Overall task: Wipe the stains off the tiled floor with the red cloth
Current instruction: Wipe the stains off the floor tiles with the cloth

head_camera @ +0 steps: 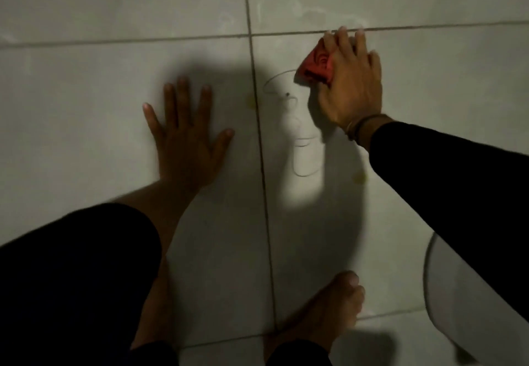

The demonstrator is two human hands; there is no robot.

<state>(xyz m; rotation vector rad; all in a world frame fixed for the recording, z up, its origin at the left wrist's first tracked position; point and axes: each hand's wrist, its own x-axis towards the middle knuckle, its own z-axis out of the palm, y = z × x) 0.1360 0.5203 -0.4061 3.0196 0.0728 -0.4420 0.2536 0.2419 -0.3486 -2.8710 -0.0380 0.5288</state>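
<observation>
My right hand (350, 79) presses a crumpled red cloth (316, 65) flat onto the pale tiled floor (114, 8), just below a horizontal grout line. Part of the cloth sticks out to the left of my fingers. My left hand (184, 134) lies flat on the neighbouring tile with fingers spread and nothing in it. Thin dark curved marks (282, 93) and a small dark speck lie on the tile between my hands. One yellowish spot (250, 101) sits beside the vertical grout line, another yellowish spot (359, 177) under my right forearm.
My bare right foot (323, 311) stands on the tile near the bottom, beside the vertical grout line. A white rounded object (463, 294) occupies the lower right corner. Whitish smears (309, 10) show on the far tile. My shadow darkens the middle tiles.
</observation>
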